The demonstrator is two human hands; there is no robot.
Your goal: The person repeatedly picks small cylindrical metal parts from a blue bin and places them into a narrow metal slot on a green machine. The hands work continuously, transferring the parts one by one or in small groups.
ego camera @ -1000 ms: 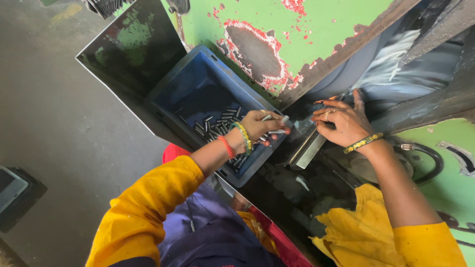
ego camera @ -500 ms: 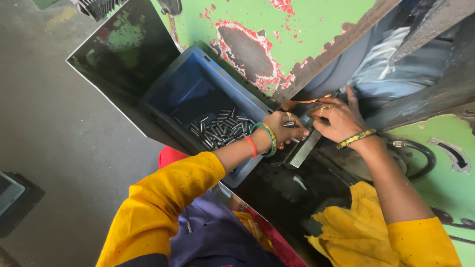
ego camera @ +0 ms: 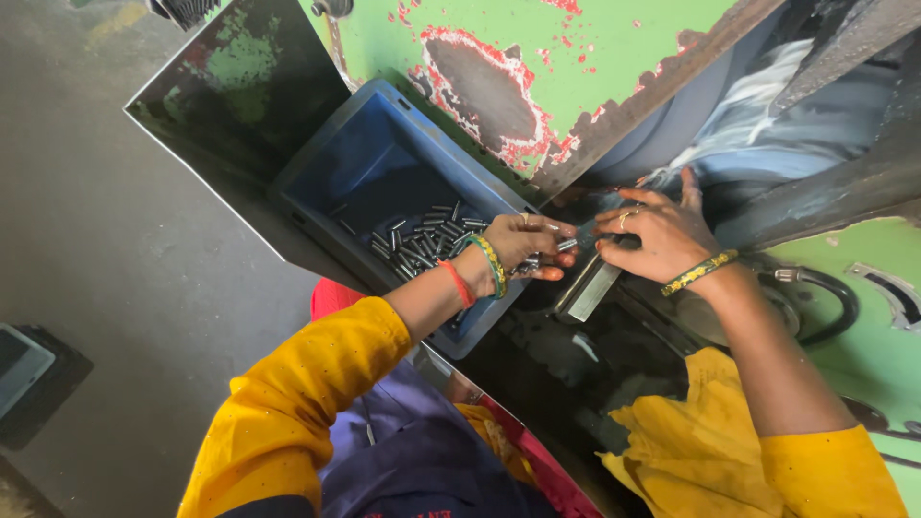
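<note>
Nearest the camera are the person's yellow sleeves [ego camera: 288, 412] and a lap covered in purple cloth [ego camera: 422, 470], with a fold of yellow cloth [ego camera: 672, 451] lying below the right forearm. Taking the blue plastic crate [ego camera: 384, 182] as the landmark: the left hand [ego camera: 523, 249] reaches across the crate's near right corner, its wrist ringed by a red bangle [ego camera: 459, 284] and a green-and-yellow one [ego camera: 493, 266]. Its fingers are curled around a small bunch of short metal pins [ego camera: 537, 264], some sticking out past the fingertips. The right hand [ego camera: 652, 235] sits just right of the crate, beyond its rim, with a beaded yellow bangle [ego camera: 698, 273] on the wrist; its fingers are bent down over a dark part of the machine, and whether they pinch a pin cannot be told. The two hands nearly meet fingertip to fingertip. Just below them, right of the crate, lies a flat grey metal bar [ego camera: 595, 288] on the dark, oily machine bed. Inside the crate a loose heap of the same pins [ego camera: 422, 240] lies toward its near side; the far half shows bare blue floor. Behind the crate rises a green machine panel [ego camera: 576, 58] with flaking red-edged patches. Left of the crate a dark metal sheet [ego camera: 230, 105] slopes down to the grey concrete floor [ego camera: 96, 269]. Far right of the crate a black hose [ego camera: 825, 297] loops against green metal.
</note>
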